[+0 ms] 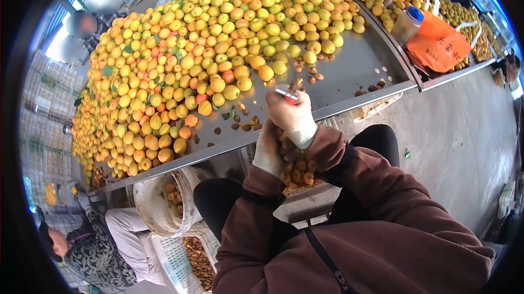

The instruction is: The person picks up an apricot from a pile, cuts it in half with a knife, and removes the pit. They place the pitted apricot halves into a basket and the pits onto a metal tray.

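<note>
My right hand [293, 117], in a pale glove, is closed round a small tool with a red and silver handle [287, 95]; its working end is hidden. Just below and touching it, my left hand [266, 147], also gloved, is curled. What lies in its fingers is hidden. Both hands are over the front edge of a metal table [349, 73] bearing a heap of yellow-orange apricots [218, 43]. Brown pits [248, 126] and scraps lie along the table near my hands. Beneath them, between my knees, are opened apricot halves [300, 173].
A white bucket [188, 196] with some fruit stands left of my knee, beside a crate [164, 253] of pits. On the right part of the table are an orange bag [438, 44] and a blue-lidded jar [407, 25]. Another person [98, 245] sits at lower left.
</note>
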{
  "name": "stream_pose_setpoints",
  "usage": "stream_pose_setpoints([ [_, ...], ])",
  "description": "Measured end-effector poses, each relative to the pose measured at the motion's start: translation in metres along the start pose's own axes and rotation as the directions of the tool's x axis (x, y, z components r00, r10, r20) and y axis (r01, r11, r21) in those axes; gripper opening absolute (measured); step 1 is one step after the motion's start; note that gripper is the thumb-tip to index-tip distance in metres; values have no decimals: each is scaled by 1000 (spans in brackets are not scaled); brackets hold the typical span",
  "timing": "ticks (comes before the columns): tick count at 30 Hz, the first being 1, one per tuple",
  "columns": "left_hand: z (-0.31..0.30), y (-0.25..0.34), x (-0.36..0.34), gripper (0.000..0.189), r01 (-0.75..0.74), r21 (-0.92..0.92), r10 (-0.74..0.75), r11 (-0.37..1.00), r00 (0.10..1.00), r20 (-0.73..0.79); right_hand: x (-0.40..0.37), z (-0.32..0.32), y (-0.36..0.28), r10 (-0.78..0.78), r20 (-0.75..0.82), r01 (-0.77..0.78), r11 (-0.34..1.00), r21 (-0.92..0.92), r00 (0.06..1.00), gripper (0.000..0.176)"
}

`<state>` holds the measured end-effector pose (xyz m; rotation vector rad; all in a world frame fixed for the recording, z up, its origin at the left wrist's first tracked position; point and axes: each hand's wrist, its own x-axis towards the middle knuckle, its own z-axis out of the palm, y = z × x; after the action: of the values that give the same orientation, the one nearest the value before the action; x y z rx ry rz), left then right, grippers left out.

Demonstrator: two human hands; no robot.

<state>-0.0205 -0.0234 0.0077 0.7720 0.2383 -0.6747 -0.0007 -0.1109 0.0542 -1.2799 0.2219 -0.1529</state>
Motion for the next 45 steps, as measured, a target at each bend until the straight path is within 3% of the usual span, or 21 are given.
stream_pose_setpoints([
  [2, -8, 6, 7, 37, 106, -80, -107, 991, 994, 1, 4, -3, 0, 51, 84, -79, 926, 370, 995, 23],
  [3, -10, 8, 9, 38, 225, -143, -225, 964, 974, 15, 5, -2, -1, 59, 94, -90, 922, 376, 994, 25],
  [9, -13, 14, 13, 43, 280, -254, -287, 926, 958, 10, 26, -7, 13, 99, 187, -189, 803, 564, 977, 35],
  [13, -10, 17, 18, 37, 186, -251, -194, 950, 981, -10, 42, -12, 11, 115, 130, -171, 770, 615, 985, 36],
  [14, -7, 19, 17, 32, 72, -239, -102, 968, 988, -117, 46, -16, 8, 116, 96, -150, 765, 626, 989, 35],
  [19, -28, 32, 24, 10, -324, -151, 278, 934, 923, -265, 45, -34, -5, 0, -11, 5, 891, 453, 1000, 40],
  [20, -31, 31, 27, 10, -338, -160, 294, 927, 923, -249, 44, -37, -6, -46, -9, 47, 936, 348, 999, 33],
  [22, -22, 37, 23, 17, -471, -111, 381, 875, 812, -442, 50, -28, -15, 14, -169, -7, 999, 44, 985, 27],
  [23, -33, 35, 30, 24, -492, -133, 408, 860, 820, -401, 62, -36, -12, 89, -93, -102, 985, -137, 992, 22],
  [24, -36, 34, 30, 24, -504, -138, 422, 852, 820, -387, 70, -29, -17, 74, -102, -106, 929, -355, 992, 21],
  [26, -36, 33, 31, 36, -508, -64, 443, 859, 799, -407, 89, -30, -9, -131, 91, 159, 773, -614, 987, 17],
  [28, -36, 40, 25, 38, -464, 17, 437, 886, 822, -366, 121, -37, 14, -315, 280, 382, 335, -861, 907, 27],
  [30, -44, 44, 26, 36, -391, 71, 385, 918, 831, -402, 139, -32, 19, -203, 388, 429, 222, -876, 899, 28],
  [31, -43, 49, 27, 36, -410, 82, 410, 908, 831, -375, 148, -29, 17, -238, 388, 438, 217, -872, 890, 28],
  [33, -43, 44, 21, 33, -515, 90, 510, 853, 782, -360, 152, -24, 25, -49, 448, 450, 82, -889, 893, 36],
  [38, -32, 40, 10, 30, -422, 51, 416, 905, 858, -301, 162, -11, 34, 171, 399, 393, 70, -917, 901, 59],
  [40, -27, 34, 3, 26, -438, 234, 444, 868, 895, 29, 157, 0, 27, 222, 426, 439, -12, -898, 877, 48],
  [41, -22, 29, -3, 23, -283, 175, 285, 943, 958, 18, 153, 0, 22, 235, 431, 436, 34, -899, 871, 40],
  [42, -17, 23, -4, 23, -277, 176, 278, 945, 960, 19, 153, 1, 22, 237, 425, 430, 36, -902, 873, 40],
  [44, -19, 11, -9, 24, -197, 320, 173, 927, 979, 104, 149, 5, 31, -16, 234, 226, 322, -919, 972, 41],
  [45, -31, 1, -2, 29, -135, 275, 94, 952, 983, 157, 146, 1, 24, 105, 188, 109, 508, -855, 977, 40],
])
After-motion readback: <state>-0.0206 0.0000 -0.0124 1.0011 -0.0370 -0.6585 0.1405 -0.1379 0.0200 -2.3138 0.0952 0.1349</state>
